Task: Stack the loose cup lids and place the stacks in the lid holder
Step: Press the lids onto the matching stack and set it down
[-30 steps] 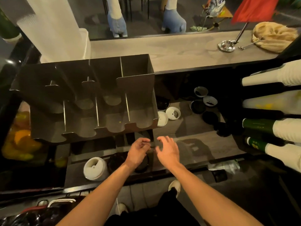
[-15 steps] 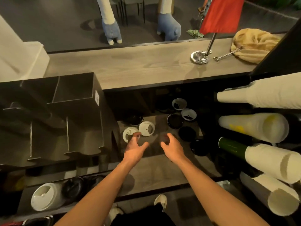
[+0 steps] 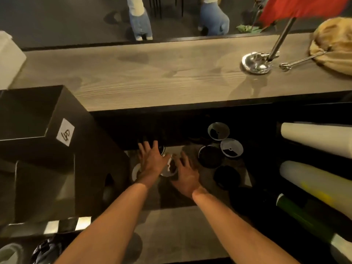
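L hand [image 3: 152,162], R hand [image 3: 185,175] further fwd, both unclenched on white lids [image 3: 169,171], shelf [image 3: 171,195] under wood counter [image 3: 152,77]

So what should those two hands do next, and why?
Probably pinch the white lid lying between the left hand and the right hand, so it can go onto the second white lid peeking out beside the left wrist. Both hands are spread right over them, neither seems to grip anything yet, and the lids lie unstacked.

Spread flat over two white lids [image 3: 168,173] on the lower shelf [image 3: 206,180], left hand [image 3: 152,164] and right hand [image 3: 185,178], with black lids [image 3: 210,156] just right and the lid holder [image 3: 57,149] left.
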